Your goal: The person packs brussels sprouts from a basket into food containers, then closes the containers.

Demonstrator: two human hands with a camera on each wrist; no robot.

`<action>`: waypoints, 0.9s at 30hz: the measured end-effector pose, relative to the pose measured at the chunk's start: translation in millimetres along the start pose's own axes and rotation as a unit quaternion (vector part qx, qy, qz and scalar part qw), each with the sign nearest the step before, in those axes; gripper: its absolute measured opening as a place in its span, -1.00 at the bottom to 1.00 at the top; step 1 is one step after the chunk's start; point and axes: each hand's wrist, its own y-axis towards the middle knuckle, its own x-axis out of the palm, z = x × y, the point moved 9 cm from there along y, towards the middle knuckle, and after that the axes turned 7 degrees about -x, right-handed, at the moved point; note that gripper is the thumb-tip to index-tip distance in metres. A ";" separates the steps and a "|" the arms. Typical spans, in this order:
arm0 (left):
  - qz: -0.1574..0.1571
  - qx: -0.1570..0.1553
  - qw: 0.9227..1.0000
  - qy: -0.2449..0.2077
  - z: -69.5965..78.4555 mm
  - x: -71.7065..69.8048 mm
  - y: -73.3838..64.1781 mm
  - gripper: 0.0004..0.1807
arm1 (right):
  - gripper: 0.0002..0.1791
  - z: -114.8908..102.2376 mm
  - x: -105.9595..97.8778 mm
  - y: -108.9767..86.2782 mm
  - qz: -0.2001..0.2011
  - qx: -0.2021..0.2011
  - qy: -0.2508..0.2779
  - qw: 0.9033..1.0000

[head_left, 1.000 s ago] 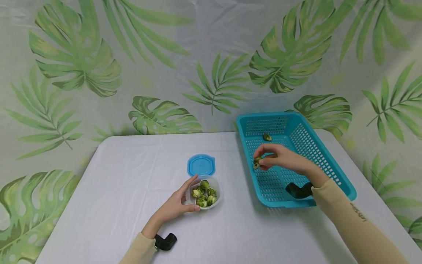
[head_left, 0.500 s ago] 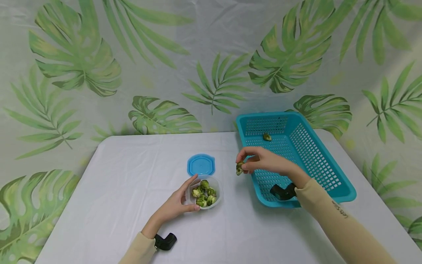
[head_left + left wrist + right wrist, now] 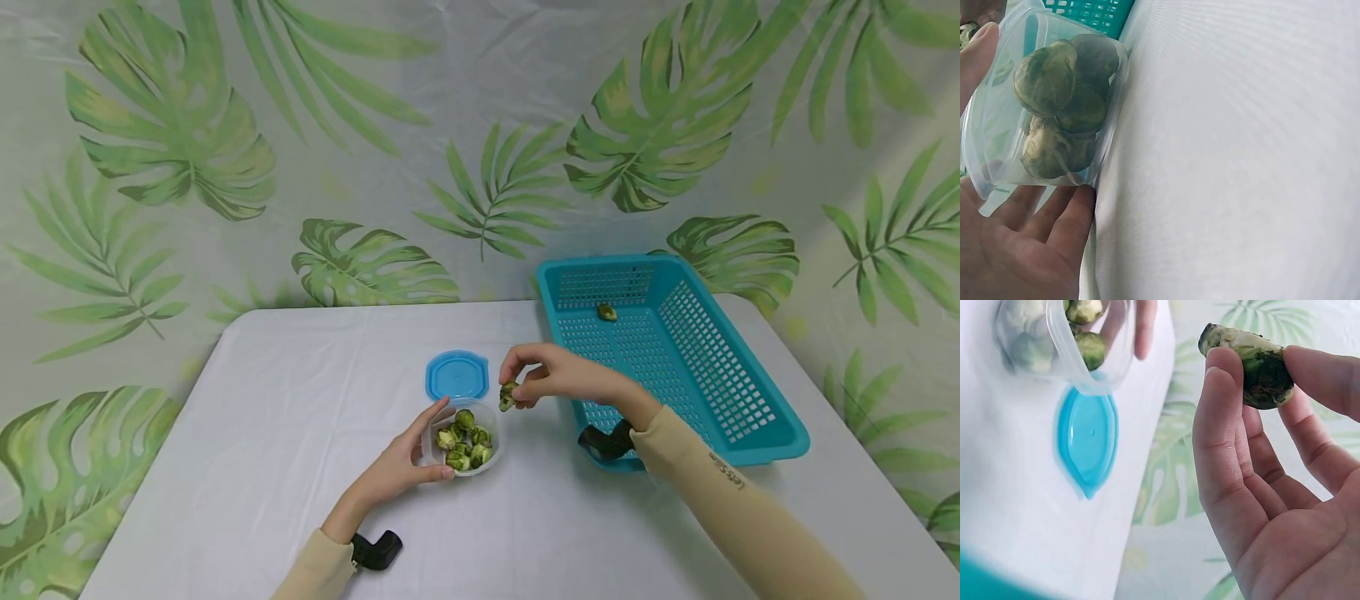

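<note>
My right hand [image 3: 558,375] pinches a Brussels sprout [image 3: 1264,370] between thumb and fingers, just right of a clear plastic tub [image 3: 1007,115]. In the head view that sprout hangs at the tub's right rim. My left hand [image 3: 401,462] holds the tub from its left side, thumb at the near rim and fingers round the far side. Several Brussels sprouts [image 3: 465,442] lie inside the tub, seen through its wall in the left wrist view. Directly behind the tub a blue lid [image 3: 457,377] lies flat on the table.
A teal perforated basket [image 3: 731,371] stands at the right of the white-covered table [image 3: 315,375], under my right forearm. One more sprout [image 3: 607,312] lies at its far end. A leaf-patterned cloth [image 3: 495,192] hangs behind the table.
My right hand has lifted the sprout out of the basket and carried it left to the tub's right rim. My left hand and the tub have stayed in place.
</note>
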 end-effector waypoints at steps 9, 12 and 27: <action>-0.002 0.006 1.000 -0.001 0.2 -0.1 0.1 0.02 | -0.82 9.1 22.3 18.4 -0.027 -0.002 -0.009 1.000; -0.002 0.005 1.000 -0.002 -0.2 -0.4 -0.6 0.01 | -0.82 14.1 28.8 23.5 -0.031 0.005 -0.022 0.999; 0.002 -0.002 1.000 0.002 1.9 -0.8 -1.6 -0.01 | -0.82 26.8 52.8 38.1 -0.037 0.038 -0.070 0.996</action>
